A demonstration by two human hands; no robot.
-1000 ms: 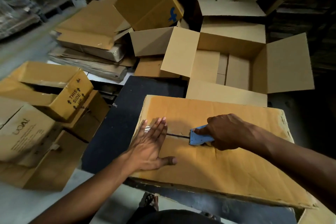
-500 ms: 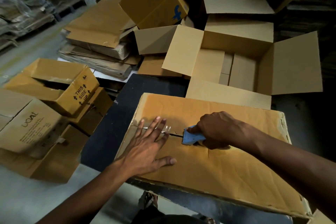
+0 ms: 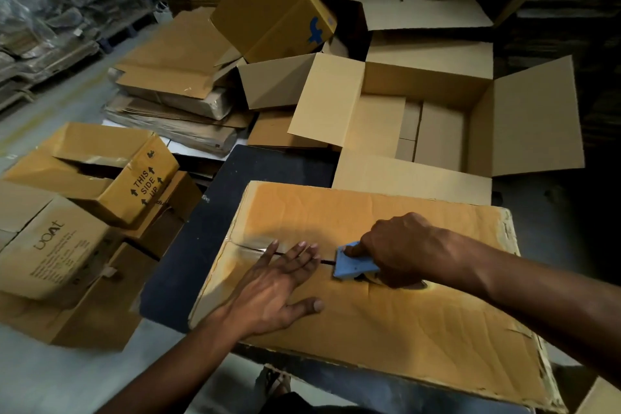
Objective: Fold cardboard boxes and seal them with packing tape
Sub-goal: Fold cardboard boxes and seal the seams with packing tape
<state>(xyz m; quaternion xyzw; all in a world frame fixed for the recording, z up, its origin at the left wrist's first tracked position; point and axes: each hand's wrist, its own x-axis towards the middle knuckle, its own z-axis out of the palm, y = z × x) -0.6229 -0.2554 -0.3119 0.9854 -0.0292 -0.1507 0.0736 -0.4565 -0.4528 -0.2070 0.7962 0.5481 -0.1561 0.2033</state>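
Your right hand [image 3: 400, 249] pinches the blue tape dispenser [image 3: 354, 265] at mid-frame on the cardboard box [image 3: 386, 323]; the untaped seam [image 3: 327, 261] runs left toward your flat, spread left hand [image 3: 279, 286], on the dark counter [image 3: 201, 245].

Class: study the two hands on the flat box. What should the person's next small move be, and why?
Probably draw the blue tape dispenser further right along the seam. The right hand grips it mid-box, clear tape covers only the left stretch, and the left hand lies flat, pressing the flaps down.
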